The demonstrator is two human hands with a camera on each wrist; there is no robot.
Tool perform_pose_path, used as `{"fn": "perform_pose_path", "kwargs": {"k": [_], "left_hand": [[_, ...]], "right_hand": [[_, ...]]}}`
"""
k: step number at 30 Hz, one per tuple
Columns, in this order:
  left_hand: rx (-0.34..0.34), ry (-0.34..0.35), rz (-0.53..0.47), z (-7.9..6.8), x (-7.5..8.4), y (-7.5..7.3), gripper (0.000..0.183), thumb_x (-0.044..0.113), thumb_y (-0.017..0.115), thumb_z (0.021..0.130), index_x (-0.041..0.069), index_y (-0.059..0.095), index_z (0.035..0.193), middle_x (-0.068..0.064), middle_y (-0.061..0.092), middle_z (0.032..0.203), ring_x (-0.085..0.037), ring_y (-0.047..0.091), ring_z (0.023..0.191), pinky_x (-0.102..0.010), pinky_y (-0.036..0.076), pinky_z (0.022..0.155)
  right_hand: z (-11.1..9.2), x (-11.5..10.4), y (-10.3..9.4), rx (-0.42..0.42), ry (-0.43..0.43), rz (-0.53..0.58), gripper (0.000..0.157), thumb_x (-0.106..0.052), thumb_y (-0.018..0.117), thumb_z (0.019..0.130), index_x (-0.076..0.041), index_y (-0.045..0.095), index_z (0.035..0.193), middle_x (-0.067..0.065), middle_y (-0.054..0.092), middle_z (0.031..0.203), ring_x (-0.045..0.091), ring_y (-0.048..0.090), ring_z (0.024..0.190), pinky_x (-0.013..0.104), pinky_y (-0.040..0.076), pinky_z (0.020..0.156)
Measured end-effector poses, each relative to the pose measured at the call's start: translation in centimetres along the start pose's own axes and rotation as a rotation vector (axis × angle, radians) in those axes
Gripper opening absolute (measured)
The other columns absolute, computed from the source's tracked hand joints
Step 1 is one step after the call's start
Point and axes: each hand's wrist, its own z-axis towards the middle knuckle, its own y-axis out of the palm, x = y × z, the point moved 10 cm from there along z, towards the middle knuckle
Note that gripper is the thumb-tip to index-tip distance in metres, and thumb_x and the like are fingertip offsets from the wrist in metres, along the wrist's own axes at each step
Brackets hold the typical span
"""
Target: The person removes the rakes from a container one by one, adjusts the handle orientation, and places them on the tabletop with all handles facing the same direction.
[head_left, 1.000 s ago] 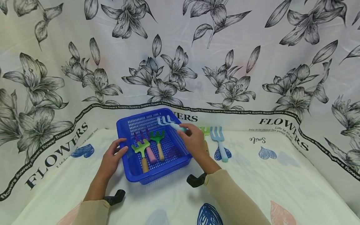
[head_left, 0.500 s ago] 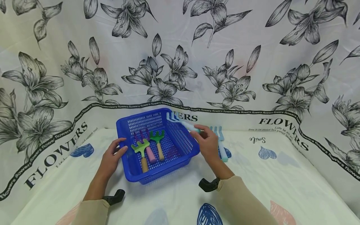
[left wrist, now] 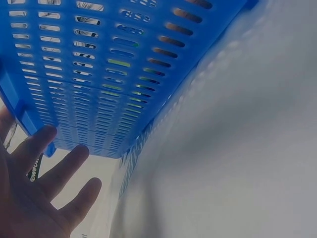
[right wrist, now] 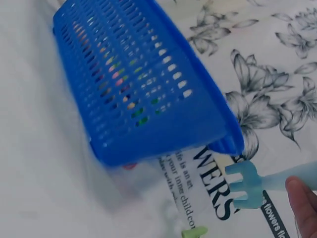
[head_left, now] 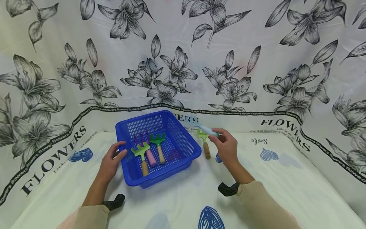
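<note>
My right hand (head_left: pixel 226 144) pinches the handle of a light blue toy garden fork (right wrist: pixel 247 185), its tines pointing left. It hovers right of the blue perforated basket (head_left: pixel 191 156), over a light green toy fork (head_left: pixel 206 149) with a wooden handle on the cloth. At the basket's left rim, my left hand (head_left: pixel 112 162) rests thumb and forefinger on the edge; the left wrist view shows its other fingers (left wrist: pixel 67 171) straight and spread below the rim. Inside the basket lie a light green fork (head_left: pixel 143 157), a dark green fork (head_left: pixel 159 148) and a purple fork with a pink handle (head_left: pixel 151 158).
A white printed cloth (head_left: pixel 177 203) with heart shapes covers the table. Behind the basket rises a flower-printed curtain (head_left: pixel 183 63). The basket's far rim stands close to its dark border band (head_left: pixel 243 113).
My right hand has moved right with the light blue fork, from over the basket to beyond its right rim. Another light blue fork on the cloth has become covered by that hand.
</note>
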Motion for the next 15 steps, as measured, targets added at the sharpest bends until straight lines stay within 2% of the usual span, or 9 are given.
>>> {"fn": "perform_pose_path", "kwargs": {"k": [3, 8, 15], "left_hand": [[0.002, -0.004, -0.005, 0.0, -0.2, 0.0, 0.057, 0.047, 0.049, 0.099, 0.016, 0.037, 0.146, -0.018, 0.026, 0.156, -0.049, 0.031, 0.136, -0.07, 0.027, 0.102], [0.003, -0.012, -0.009, -0.1, -0.3, -0.1, 0.058, 0.048, 0.049, 0.099, 0.016, 0.037, 0.146, -0.018, 0.025, 0.157, -0.049, 0.031, 0.136, -0.071, 0.027, 0.102], [0.001, -0.009, -0.016, -0.1, 0.0, -0.1, 0.055, 0.043, 0.049, 0.1, 0.015, 0.037, 0.146, -0.018, 0.025, 0.157, -0.049, 0.03, 0.136, -0.07, 0.026, 0.102]], "right_hand": [[0.3, 2.1, -0.5, 0.004, -0.002, -0.036, 0.031, -0.02, 0.073, 0.089, -0.007, 0.067, 0.116, 0.008, 0.066, 0.112, 0.018, 0.069, 0.086, 0.02, 0.055, 0.073], [-0.1, 2.7, -1.6, 0.017, -0.015, -0.098, 0.031, -0.019, 0.075, 0.088, -0.008, 0.068, 0.116, 0.011, 0.069, 0.102, 0.019, 0.068, 0.08, 0.019, 0.052, 0.063], [-1.2, 3.5, -4.0, 0.054, -0.046, -0.176, 0.028, -0.013, 0.074, 0.087, -0.007, 0.068, 0.114, 0.007, 0.068, 0.104, 0.012, 0.064, 0.078, 0.015, 0.051, 0.063]]}}
